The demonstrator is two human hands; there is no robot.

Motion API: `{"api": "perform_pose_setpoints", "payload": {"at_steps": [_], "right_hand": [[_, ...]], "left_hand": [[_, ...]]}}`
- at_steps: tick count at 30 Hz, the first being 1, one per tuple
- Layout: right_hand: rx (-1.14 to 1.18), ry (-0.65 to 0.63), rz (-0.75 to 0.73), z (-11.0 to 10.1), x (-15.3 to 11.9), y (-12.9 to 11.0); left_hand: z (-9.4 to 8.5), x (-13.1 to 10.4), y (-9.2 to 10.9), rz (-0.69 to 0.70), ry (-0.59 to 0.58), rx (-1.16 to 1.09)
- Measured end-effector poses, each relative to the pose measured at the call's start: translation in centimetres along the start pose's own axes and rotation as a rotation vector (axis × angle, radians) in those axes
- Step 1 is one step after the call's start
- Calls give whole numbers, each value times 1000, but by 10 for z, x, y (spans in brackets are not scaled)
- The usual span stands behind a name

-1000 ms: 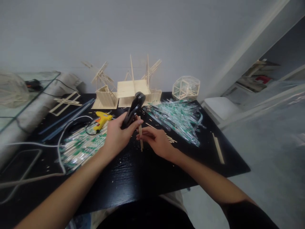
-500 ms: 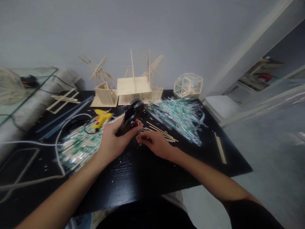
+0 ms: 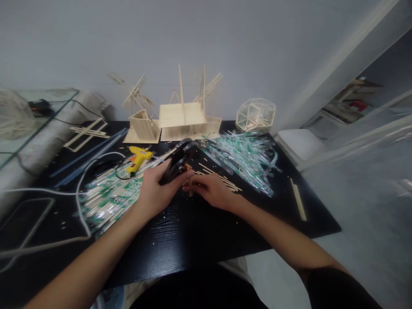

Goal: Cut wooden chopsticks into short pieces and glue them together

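Observation:
Wrapped round a black tool (image 3: 177, 165), my left hand (image 3: 157, 184) is at the middle of the dark table, its fingertips against a short wooden stick (image 3: 190, 185). My right hand (image 3: 210, 189) pinches that stick from the right, close to the left fingertips. The exact kind of black tool is hard to make out. Several loose thin sticks (image 3: 230, 184) lie just behind my right hand. To the left of my left hand, a yellow glue gun (image 3: 140, 159) rests by plastic-wrapped sticks (image 3: 111, 193).
Stick-built models (image 3: 182, 116) stand along the wall, with a faceted frame (image 3: 255, 115) to their right. Clear and green wrappers (image 3: 247, 159) are heaped at the right. A white cable (image 3: 79, 193) loops over the left side. Two sticks (image 3: 298, 199) lie near the right edge.
The black tool in my left hand has tilted and dropped slightly. Both hands remain together around the short stick, and the view has shifted slightly.

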State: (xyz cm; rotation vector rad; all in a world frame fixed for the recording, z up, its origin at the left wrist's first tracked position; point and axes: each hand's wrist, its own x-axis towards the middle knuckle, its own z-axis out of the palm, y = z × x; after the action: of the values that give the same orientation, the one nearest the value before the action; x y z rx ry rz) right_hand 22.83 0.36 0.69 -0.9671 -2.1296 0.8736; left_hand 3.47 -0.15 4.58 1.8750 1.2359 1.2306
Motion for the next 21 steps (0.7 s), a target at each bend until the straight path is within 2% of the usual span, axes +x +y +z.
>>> {"api": "perform_pose_setpoints", "payload": {"at_steps": [3,6,11,14,17,21], "right_hand": [[7,31,-9,3,-1,4],[28,32,-3,5,-3,5],[48,68,-28,7,-4,8],[28,84,-44,9,-4,8],[14,68,-49,10,-4,9],[-59,63,-56,13,-3,10]], "left_hand": [[1,0,1,-1,-13,-10],[-9,-1,2,30,-74,109],[-46,-4,-1,143,-79,584],[-62,-8,-3,183,-174,838],[-66,-12,1,224,-244,989],[-60,-14,11,310,-291,1109]]}}
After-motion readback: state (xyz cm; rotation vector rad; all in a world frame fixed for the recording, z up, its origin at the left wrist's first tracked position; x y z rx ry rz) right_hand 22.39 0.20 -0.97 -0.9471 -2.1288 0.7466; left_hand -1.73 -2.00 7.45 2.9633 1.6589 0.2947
